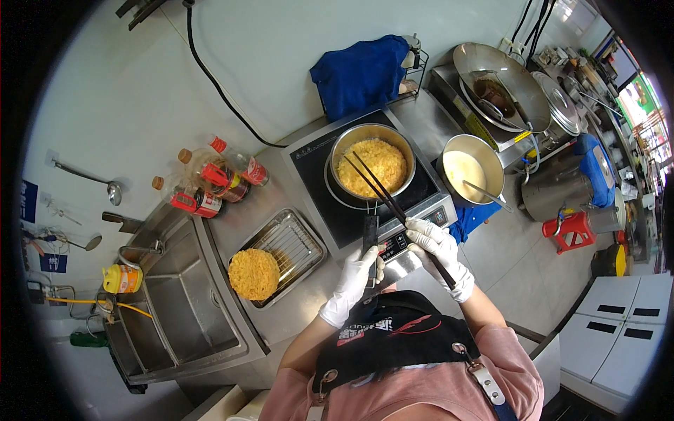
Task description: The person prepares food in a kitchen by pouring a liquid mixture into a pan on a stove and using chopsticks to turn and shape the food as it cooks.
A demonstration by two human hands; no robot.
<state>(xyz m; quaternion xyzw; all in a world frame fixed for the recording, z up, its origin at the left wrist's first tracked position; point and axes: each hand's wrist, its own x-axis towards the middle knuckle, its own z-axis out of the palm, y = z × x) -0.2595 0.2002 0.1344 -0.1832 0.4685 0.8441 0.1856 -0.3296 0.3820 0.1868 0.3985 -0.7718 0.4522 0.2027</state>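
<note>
My gloved left hand (363, 271) grips the black handle (370, 231) of a metal saucepan (409, 142) that stands on an induction cooker (337, 226). In the pan bubbles a yellow, crumbly mass (376, 163), apparently frying in oil. Long dark chopsticks (387, 199) are held in my gloved right hand (434, 244), their tips over or in that mass. To the left, a round golden fried cake (254, 273) lies on the wire rack of a metal tray (310, 250). Right of the cooker stands a pot of pale yellow batter (463, 166) with a ladle (487, 196) in it.
A steel sink (184, 300) lies at far left. Several sauce bottles (216, 171) stand by the wall. Behind the cooker hangs a blue cloth (360, 73). At the back right a large wok (503, 87) rests on another stove. A red stand (568, 231) is on the floor side.
</note>
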